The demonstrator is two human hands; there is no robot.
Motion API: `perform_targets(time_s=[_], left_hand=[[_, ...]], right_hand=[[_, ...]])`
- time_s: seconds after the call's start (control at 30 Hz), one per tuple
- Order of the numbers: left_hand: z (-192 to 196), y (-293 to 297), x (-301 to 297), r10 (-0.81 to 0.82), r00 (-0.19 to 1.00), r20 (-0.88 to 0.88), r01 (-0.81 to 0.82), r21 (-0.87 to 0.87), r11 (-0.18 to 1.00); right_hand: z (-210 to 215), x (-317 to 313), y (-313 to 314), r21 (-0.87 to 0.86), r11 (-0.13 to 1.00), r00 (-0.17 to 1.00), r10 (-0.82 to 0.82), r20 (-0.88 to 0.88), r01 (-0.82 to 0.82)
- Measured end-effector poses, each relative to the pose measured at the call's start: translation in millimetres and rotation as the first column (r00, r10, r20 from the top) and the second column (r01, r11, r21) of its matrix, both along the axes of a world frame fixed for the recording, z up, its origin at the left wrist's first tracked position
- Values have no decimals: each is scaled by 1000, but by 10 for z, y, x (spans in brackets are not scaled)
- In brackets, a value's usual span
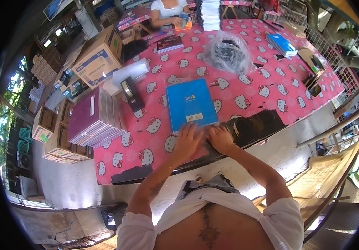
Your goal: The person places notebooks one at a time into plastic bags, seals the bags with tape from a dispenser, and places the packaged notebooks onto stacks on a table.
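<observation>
A blue notebook [192, 102] lies flat in front of me on the pink tablecloth with printed cat faces. Its cover has a small printed emblem and a pale label near the lower edge; a clear film may surround it. My left hand [189, 138] rests with fingers stretched over the notebook's near edge. At the near right corner, my right hand [221, 138] has its fingers bent and pressed together; whatever they pinch is hidden. Left of the notebook stands a black tape dispenser [132, 94], beside a tall stack of purple-covered notebooks [98, 114].
A crumpled clear plastic bag [229, 52] sits beyond the notebook. More blue notebooks [281, 45] lie at the far right, near a tall white stack [209, 14]. Cartons [98, 58] stand on the left. Torn cloth bares the dark table edge [256, 127]. Another person [169, 12] works opposite.
</observation>
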State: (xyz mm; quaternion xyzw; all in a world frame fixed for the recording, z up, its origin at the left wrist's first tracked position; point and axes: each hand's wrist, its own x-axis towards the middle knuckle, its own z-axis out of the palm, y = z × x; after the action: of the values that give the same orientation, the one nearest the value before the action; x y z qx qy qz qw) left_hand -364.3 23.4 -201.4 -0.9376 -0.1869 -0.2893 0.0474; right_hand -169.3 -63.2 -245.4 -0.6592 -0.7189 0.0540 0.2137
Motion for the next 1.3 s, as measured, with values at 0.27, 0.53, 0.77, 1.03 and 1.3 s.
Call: perform_targets(time_s=[0.27,0.53,0.77,1.03,1.3], left_hand=[[67,494,22,-92,995,-34,61,-519,853],[267,910,251,-39,978,-203,-84,-565,821],[305,877,311,290,948,-131,-318,-445,837],[-301,2824,-1620,781,422,461,-439,-649,621],[-545,2680,-1157,720,169,673,376,-719,585]], right_hand=[[631,-148,288,224,975,999,18,-39,-9],[478,230,860,-65,989,973,115,-199,-131],[203,430,809,-170,904,840,-428,-333,393],[198,217,953,-220,916,814,-399,-423,335],[77,391,964,-232,906,828,-420,-371,355]])
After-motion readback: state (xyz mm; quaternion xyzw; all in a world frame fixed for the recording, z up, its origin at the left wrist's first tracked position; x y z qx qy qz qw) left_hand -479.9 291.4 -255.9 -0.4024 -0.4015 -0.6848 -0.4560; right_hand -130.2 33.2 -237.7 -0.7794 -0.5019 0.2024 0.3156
